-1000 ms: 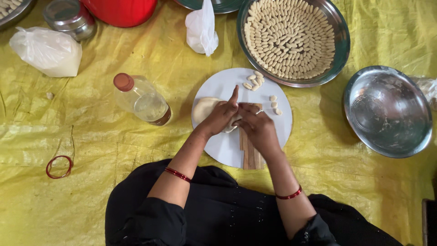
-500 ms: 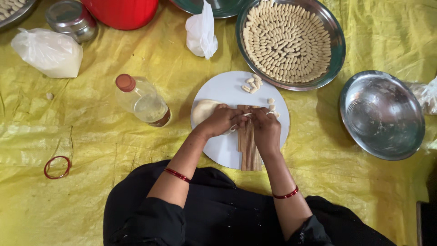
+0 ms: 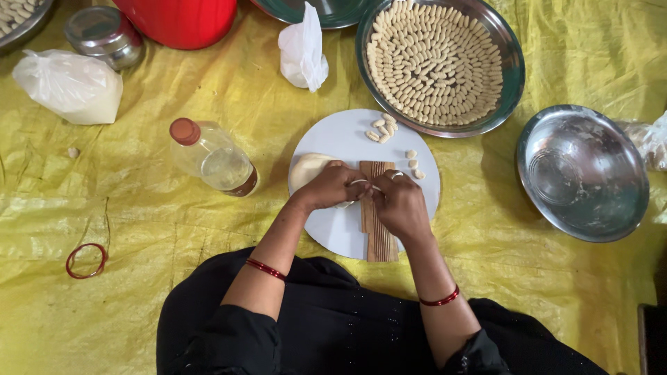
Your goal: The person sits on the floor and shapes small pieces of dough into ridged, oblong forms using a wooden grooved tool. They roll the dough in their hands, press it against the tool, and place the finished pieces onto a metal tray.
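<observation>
From the head camera, looking down: both hands meet over a ridged wooden board (image 3: pixel 379 222) that lies on a round white plate (image 3: pixel 333 236) on the yellow plastic sheet (image 3: pixel 139 229). The left hand (image 3: pixel 332 187) is curled, fingertips pinching a small bit of dough at the board's far end; the right hand (image 3: pixel 399 205) is curled beside it, touching it, fingers pressed down on the board. What lies under the right fingers is hidden. A pale lump of dough (image 3: pixel 309 169) sits on the plate just left of the left hand. Small shaped dough pieces (image 3: pixel 383 129) lie on the plate's far edge.

Far right of the plate, a wide steel tray (image 3: pixel 511 76) holds many shaped dough pieces in rings. To the right stands an empty steel bowl (image 3: pixel 582 173). Left of the plate lies a clear plastic bottle with an orange cap (image 3: pixel 212 158). Far left are a white filled plastic bag (image 3: pixel 69 87), a small steel lidded tin (image 3: pixel 104 35) and a red container (image 3: pixel 182 21). A crumpled white bag (image 3: pixel 303 50) stands far of the plate. A red bangle (image 3: pixel 87 260) lies near left.
</observation>
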